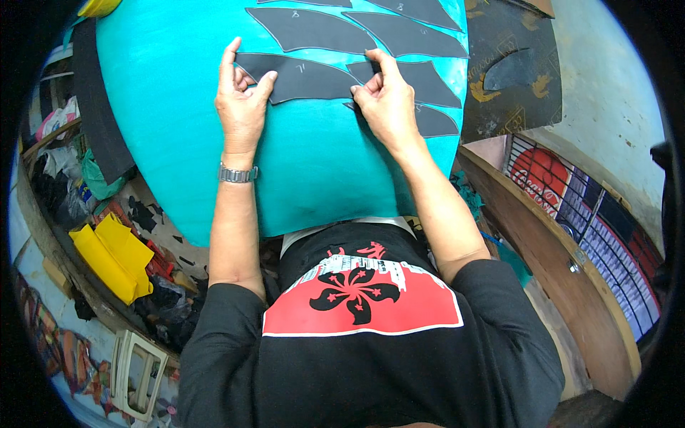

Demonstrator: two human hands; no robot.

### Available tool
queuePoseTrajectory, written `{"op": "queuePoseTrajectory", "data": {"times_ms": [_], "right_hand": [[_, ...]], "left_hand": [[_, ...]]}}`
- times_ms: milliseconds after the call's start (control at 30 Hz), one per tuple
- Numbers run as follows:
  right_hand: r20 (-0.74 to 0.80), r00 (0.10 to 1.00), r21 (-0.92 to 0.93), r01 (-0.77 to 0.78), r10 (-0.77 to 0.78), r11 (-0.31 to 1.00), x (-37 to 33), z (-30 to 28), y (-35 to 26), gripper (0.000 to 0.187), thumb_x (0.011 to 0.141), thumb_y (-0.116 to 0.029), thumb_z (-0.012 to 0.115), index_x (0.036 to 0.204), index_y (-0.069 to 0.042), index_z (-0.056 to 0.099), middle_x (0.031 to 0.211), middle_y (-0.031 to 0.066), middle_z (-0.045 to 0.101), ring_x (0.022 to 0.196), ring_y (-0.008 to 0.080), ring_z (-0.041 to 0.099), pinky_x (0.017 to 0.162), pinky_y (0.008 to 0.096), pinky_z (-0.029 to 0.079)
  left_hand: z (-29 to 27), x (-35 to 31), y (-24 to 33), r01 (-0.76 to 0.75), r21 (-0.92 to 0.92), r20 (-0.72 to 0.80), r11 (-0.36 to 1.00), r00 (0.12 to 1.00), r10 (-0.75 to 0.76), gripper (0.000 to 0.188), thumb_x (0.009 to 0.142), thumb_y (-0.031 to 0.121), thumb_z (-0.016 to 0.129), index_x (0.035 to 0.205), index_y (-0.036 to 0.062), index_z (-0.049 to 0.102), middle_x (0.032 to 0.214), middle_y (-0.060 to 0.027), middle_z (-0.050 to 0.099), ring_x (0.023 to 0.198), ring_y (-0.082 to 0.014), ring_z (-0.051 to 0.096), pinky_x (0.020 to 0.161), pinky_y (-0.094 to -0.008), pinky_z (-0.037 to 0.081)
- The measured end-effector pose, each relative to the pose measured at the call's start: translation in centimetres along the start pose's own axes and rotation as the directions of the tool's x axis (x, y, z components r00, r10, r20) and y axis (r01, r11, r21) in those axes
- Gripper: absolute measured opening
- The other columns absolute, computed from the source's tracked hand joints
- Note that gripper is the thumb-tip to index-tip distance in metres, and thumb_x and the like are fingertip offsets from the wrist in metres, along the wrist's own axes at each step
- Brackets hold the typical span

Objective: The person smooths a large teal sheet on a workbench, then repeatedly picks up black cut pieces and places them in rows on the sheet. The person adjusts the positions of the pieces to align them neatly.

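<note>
A curved black cut piece [307, 80] of flat sheet, with a pale mark on it, lies over a teal sheet [314, 164]. My left hand [241, 107] is at its left end, thumb on the near edge, index finger stretched past the far edge, other fingers curled at the tip. At the right end my right hand [389, 107] pinches the tip between thumb and bent fingers. A similar black piece [428, 80] lies partly under the right hand, and another black piece [437, 121] shows just below it. A matching piece [314, 30] lies beyond.
Several more black pieces line the teal sheet's far side. A dark patterned sheet [510, 107] sits to the right, above a wooden board [556, 250]. A black strip [96, 107] hangs at the left. Below it are yellow sheets [114, 257], plastic bags and scraps.
</note>
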State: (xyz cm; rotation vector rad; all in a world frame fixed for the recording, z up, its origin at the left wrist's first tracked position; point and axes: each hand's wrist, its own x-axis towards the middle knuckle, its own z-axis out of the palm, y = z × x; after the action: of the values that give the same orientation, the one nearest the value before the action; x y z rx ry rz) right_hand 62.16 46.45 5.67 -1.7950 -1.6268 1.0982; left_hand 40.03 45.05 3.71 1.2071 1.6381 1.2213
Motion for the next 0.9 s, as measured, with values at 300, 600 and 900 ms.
{"op": "queuePoseTrajectory", "data": {"times_ms": [300,600,900], "right_hand": [[0.054,0.998,-0.184,-0.012,0.023,0.983,1.3,-0.2,-0.5,0.066,0.079,-0.007,0.073,0.139,-0.010,0.046,0.070,0.0077,0.060,0.070,0.0243,0.066,0.071,0.0393,0.053],[-0.041,0.997,-0.353,0.045,-0.063,0.935,0.7,-0.5,-1.7,0.071,0.078,-0.008,0.075,0.142,-0.010,0.045,0.090,0.0122,0.064,0.083,0.0296,0.065,0.078,0.0431,0.053],[0.410,0.735,-0.352,0.674,-0.540,0.649,-0.8,5.3,-1.3,0.081,0.089,-0.050,0.063,0.154,-0.012,0.032,0.158,0.0164,0.031,0.147,0.0347,0.027,0.119,0.0566,0.017]], "left_hand": [[0.6,0.7,-0.9,-0.032,0.034,-0.003,0.999,0.999,0.032,0.074,0.085,-0.003,0.073,0.149,0.0083,0.039,0.095,-0.0058,0.067,0.087,-0.0098,0.065,0.068,-0.0210,0.058],[0.8,0.6,-1.0,-0.057,0.000,-0.039,0.998,0.998,0.057,0.072,0.085,-0.002,0.074,0.148,0.0086,0.041,0.089,-0.0022,0.063,0.081,-0.0068,0.061,0.063,-0.0183,0.054],[1.0,0.2,-1.4,-0.063,-0.159,-0.055,0.985,0.997,0.055,0.069,0.086,-0.003,0.073,0.147,0.0070,0.042,0.091,-0.0013,0.060,0.080,-0.0043,0.055,0.060,-0.0159,0.048]]}}
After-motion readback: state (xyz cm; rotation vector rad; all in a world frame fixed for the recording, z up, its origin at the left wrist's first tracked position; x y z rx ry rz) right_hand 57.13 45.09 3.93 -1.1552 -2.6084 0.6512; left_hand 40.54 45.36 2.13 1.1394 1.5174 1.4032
